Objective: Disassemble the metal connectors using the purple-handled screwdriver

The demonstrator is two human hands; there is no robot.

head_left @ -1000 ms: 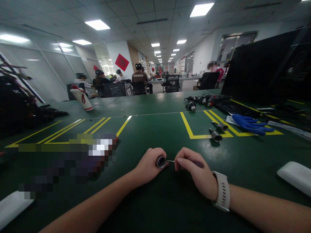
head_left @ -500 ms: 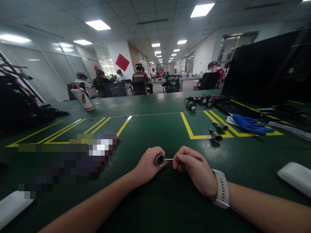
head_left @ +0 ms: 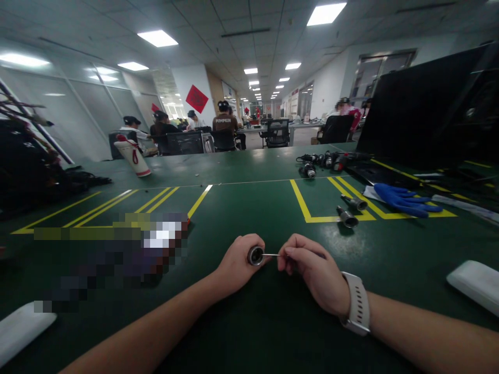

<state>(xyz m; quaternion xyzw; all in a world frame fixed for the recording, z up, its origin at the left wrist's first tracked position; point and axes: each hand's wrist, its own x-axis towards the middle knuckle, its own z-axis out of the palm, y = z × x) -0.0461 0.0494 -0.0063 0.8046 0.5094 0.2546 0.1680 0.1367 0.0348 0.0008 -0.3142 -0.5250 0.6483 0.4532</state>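
Stretching across the scene, the green worktop (head_left: 241, 208) carries everything within reach, with a big black panel (head_left: 421, 104) standing on its far right. The right hand (head_left: 307, 272), a pale watch (head_left: 356, 304) strapped at its wrist, has its fingers curled, with thumb and forefinger pinching a thin metal rod. The left hand (head_left: 236, 265), just beside it, is wrapped around a metal cup, its round mouth turned toward the near side. A blue glove (head_left: 403, 200) lies at the right, well apart from both hands.

Two smaller stemmed pieces lie far right of the hands, near each other: the farther loose cup (head_left: 354, 202) and the nearer loose cup (head_left: 348, 218), both by the yellow tape. No hand touches either; whether they are finished or waiting cannot be told.

The held metal cup (head_left: 255, 255) is above the near middle of the worktop, and the work on it looks under way rather than complete. The thin metal rod (head_left: 272, 255) meets the right side of its rim; whether the tip goes inside is too small to tell, as is how much remains to be done there.
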